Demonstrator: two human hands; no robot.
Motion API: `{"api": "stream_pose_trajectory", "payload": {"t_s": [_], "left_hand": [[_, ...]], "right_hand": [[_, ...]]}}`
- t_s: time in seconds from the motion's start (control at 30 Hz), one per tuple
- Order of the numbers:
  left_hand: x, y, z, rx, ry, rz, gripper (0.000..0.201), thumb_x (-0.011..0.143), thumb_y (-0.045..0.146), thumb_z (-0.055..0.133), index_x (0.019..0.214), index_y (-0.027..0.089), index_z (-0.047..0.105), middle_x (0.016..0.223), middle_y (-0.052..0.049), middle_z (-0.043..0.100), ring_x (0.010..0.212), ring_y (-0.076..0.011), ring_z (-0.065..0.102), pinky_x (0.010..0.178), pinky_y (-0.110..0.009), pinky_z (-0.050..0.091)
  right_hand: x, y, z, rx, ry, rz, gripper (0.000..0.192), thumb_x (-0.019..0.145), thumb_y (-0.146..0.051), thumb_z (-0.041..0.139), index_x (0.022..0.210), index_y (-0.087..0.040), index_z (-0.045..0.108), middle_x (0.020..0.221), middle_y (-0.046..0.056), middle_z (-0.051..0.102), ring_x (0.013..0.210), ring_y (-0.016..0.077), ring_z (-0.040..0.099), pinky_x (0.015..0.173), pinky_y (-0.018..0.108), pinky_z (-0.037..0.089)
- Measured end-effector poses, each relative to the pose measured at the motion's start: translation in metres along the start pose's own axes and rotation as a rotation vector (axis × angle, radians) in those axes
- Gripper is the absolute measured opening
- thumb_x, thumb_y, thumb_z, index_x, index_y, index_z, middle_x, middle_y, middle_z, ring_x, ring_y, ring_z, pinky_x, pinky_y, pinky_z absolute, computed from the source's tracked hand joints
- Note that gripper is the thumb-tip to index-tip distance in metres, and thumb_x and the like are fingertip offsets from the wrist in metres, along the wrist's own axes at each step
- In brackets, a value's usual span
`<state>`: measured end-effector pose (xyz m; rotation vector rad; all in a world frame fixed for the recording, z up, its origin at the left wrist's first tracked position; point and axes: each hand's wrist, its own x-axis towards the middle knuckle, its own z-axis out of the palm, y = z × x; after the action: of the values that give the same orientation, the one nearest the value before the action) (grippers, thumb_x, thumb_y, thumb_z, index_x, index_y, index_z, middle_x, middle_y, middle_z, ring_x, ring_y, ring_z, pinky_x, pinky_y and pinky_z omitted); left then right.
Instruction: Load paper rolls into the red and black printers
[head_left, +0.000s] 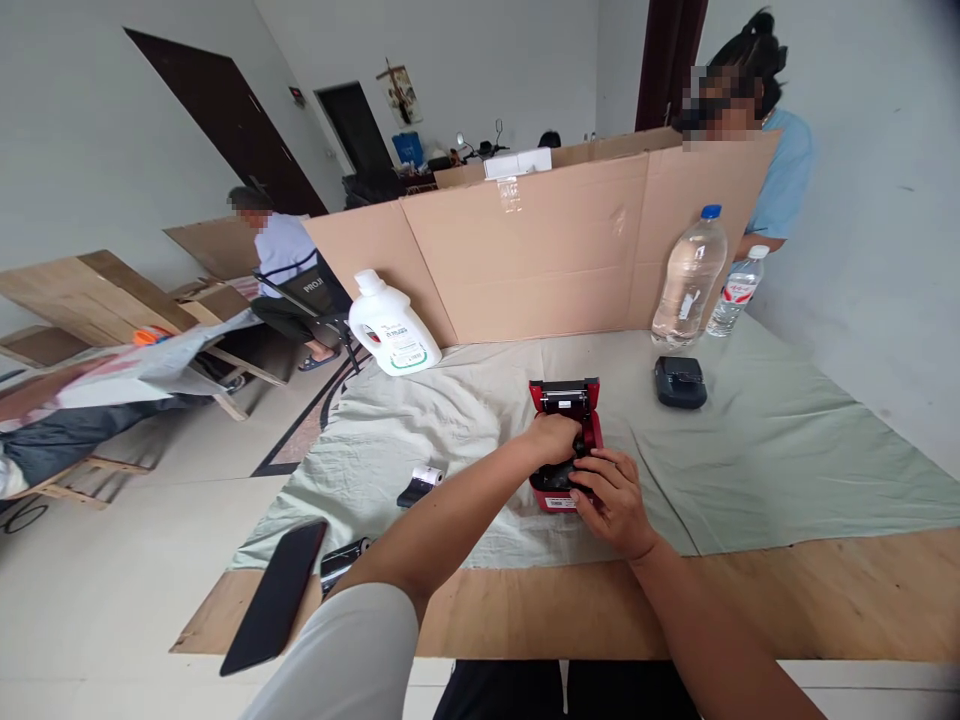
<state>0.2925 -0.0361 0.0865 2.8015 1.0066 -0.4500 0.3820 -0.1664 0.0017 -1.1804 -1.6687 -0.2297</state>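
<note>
Wooden boards make the table [825, 600], with a pale green cloth [787, 460] spread over most of it. Near the edge lies a black phone [274, 597]. Both hands are on a small red printer [564, 445] in the middle of the cloth. The left hand [553, 437] is curled inside its open top. The right hand [611, 500] grips its front. Farther back sit a black printer [680, 382], a white jug [392, 326], two water bottles [688, 278] and a cardboard wall [525, 250].
</note>
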Motion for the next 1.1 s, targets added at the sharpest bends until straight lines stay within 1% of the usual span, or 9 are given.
{"api": "stream_pose_trajectory", "payload": {"t_s": [0.13, 0.23, 0.3, 0.4, 0.5, 0.6, 0.7, 0.93, 1.1], "left_hand": [[-0.001, -0.002, 0.000, -0.003, 0.047, 0.018, 0.027, 0.078, 0.027, 0.063, 0.101, 0.016, 0.071, 0.111, -0.013, 0.069, 0.105, -0.0282, 0.063, 0.085, -0.035, 0.050], [-0.013, -0.012, 0.004, -0.176, 0.163, 0.084, 0.026, 0.081, 0.025, 0.061, 0.104, 0.018, 0.070, 0.112, -0.009, 0.069, 0.104, -0.0250, 0.063, 0.089, -0.033, 0.050], [-0.025, -0.020, 0.007, -0.360, 0.334, 0.119, 0.024, 0.084, 0.019, 0.053, 0.100, 0.021, 0.070, 0.105, -0.004, 0.071, 0.099, -0.0201, 0.064, 0.091, -0.031, 0.049], [-0.038, -0.033, 0.011, -0.619, 0.728, 0.062, 0.025, 0.089, 0.019, 0.045, 0.101, 0.020, 0.068, 0.100, -0.005, 0.069, 0.095, -0.0180, 0.064, 0.090, -0.031, 0.050], [-0.037, -0.042, 0.017, -0.703, 1.003, 0.018, 0.035, 0.093, 0.035, 0.044, 0.120, 0.018, 0.059, 0.122, -0.012, 0.059, 0.119, -0.0230, 0.052, 0.105, -0.040, 0.041], [-0.030, -0.045, 0.027, -0.743, 0.977, 0.104, 0.049, 0.096, 0.047, 0.033, 0.132, 0.018, 0.049, 0.137, -0.014, 0.047, 0.133, -0.0250, 0.039, 0.114, -0.045, 0.029], [-0.034, -0.040, 0.039, -0.781, 0.986, 0.154, 0.054, 0.098, 0.050, 0.023, 0.131, 0.016, 0.049, 0.131, -0.015, 0.050, 0.128, -0.0241, 0.043, 0.111, -0.043, 0.032], [-0.065, -0.017, 0.075, -0.752, 1.042, 0.179, 0.048, 0.099, 0.045, 0.023, 0.129, 0.017, 0.048, 0.130, -0.016, 0.049, 0.127, -0.0247, 0.043, 0.108, -0.046, 0.034], [-0.069, -0.007, 0.102, -0.746, 1.067, 0.146, 0.042, 0.099, 0.040, 0.028, 0.127, 0.017, 0.047, 0.129, -0.016, 0.050, 0.129, -0.0258, 0.042, 0.107, -0.048, 0.034]], "right_hand": [[0.002, -0.002, -0.001, -0.007, -0.001, 0.019, 0.015, 0.083, -0.027, 0.058, 0.095, -0.024, 0.067, 0.101, 0.004, 0.070, 0.108, 0.0244, 0.055, 0.094, 0.044, 0.042], [0.002, -0.002, -0.001, -0.017, -0.002, 0.021, 0.015, 0.083, -0.028, 0.059, 0.095, -0.024, 0.067, 0.101, 0.004, 0.069, 0.108, 0.0242, 0.056, 0.094, 0.044, 0.043], [0.001, -0.002, -0.001, -0.027, -0.005, 0.009, 0.015, 0.081, -0.029, 0.061, 0.095, -0.025, 0.067, 0.101, 0.004, 0.069, 0.107, 0.0248, 0.056, 0.093, 0.044, 0.044], [0.001, -0.002, 0.000, -0.048, -0.004, -0.007, 0.017, 0.078, -0.030, 0.066, 0.095, -0.026, 0.066, 0.100, 0.003, 0.069, 0.107, 0.0257, 0.057, 0.093, 0.045, 0.044], [0.001, -0.003, 0.001, -0.062, 0.011, -0.005, 0.019, 0.076, -0.030, 0.068, 0.094, -0.026, 0.066, 0.099, 0.004, 0.068, 0.107, 0.0256, 0.056, 0.093, 0.046, 0.045], [0.000, -0.003, 0.000, -0.068, 0.031, -0.008, 0.019, 0.075, -0.030, 0.068, 0.094, -0.025, 0.065, 0.106, 0.006, 0.063, 0.108, 0.0263, 0.054, 0.094, 0.047, 0.045], [-0.001, -0.003, 0.000, -0.076, 0.052, -0.004, 0.017, 0.075, -0.031, 0.068, 0.090, -0.024, 0.063, 0.117, 0.007, 0.056, 0.113, 0.0284, 0.051, 0.095, 0.048, 0.046], [-0.002, -0.003, 0.002, -0.069, 0.063, 0.008, 0.018, 0.076, -0.034, 0.067, 0.088, -0.022, 0.061, 0.129, 0.009, 0.050, 0.125, 0.0326, 0.043, 0.101, 0.053, 0.041], [-0.001, -0.002, 0.003, -0.062, 0.030, 0.033, 0.021, 0.077, -0.034, 0.067, 0.092, -0.023, 0.059, 0.129, 0.010, 0.052, 0.128, 0.0328, 0.044, 0.102, 0.053, 0.041]]}}
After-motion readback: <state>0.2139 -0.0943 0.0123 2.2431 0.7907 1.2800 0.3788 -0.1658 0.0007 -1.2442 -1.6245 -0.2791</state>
